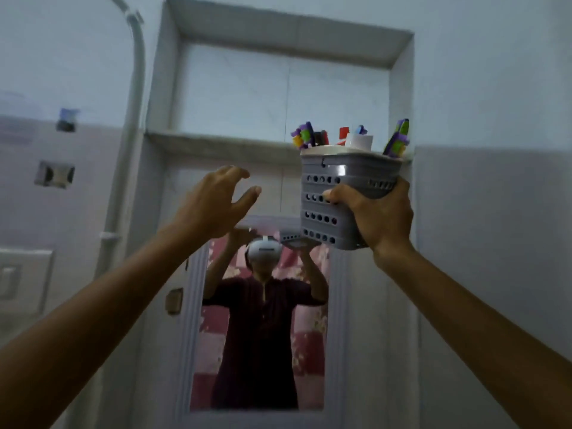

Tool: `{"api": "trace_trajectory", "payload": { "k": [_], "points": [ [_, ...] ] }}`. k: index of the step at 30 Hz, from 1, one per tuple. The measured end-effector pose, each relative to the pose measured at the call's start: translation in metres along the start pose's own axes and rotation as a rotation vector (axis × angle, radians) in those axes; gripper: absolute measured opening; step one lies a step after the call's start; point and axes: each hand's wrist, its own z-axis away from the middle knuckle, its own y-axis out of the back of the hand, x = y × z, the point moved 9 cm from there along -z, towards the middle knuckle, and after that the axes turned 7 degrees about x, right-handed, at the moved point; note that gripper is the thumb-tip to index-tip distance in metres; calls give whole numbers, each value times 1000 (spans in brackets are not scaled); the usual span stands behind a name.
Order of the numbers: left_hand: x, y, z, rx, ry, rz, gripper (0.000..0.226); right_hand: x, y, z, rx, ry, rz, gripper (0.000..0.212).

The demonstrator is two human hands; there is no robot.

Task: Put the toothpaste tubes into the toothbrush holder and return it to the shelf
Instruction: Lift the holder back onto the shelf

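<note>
The grey perforated toothbrush holder [328, 193] is raised in the air at the right end of the wall-niche shelf [223, 144], its rim about level with the ledge. My right hand [376, 215] is shut on its lower right side. Colourful brush heads [305, 134] and a white toothpaste tube end [359, 140] stick out of the top. My left hand [216, 202] hovers to the left of the holder, fingers spread, touching nothing.
The niche above the shelf has pale tiled walls. Below it hangs a mirror [263, 320] showing a person with raised arms. A white pipe [136, 88] runs down the wall on the left, near small wall fixtures [54, 174].
</note>
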Motion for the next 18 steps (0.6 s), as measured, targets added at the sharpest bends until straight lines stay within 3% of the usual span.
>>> {"api": "trace_trajectory", "payload": {
  "k": [3,6,10,15,18],
  "points": [
    [6,8,-46,89,-56,-74,47,-38,-4,-44,22,45,-17,93],
    [-1,-7,-77,57,-67,-172,52,-60,-1,-78,83,45,11,116],
    [-24,-36,-100,-20,-47,-305,58,-72,-5,-109,93,27,29,124],
    [-52,-70,-111,-141,-8,-425,68,-62,-15,-144,120,24,52,114],
    [-58,-82,-111,-101,1,-462,72,-54,-21,-165,157,37,69,110]
  ]
}}
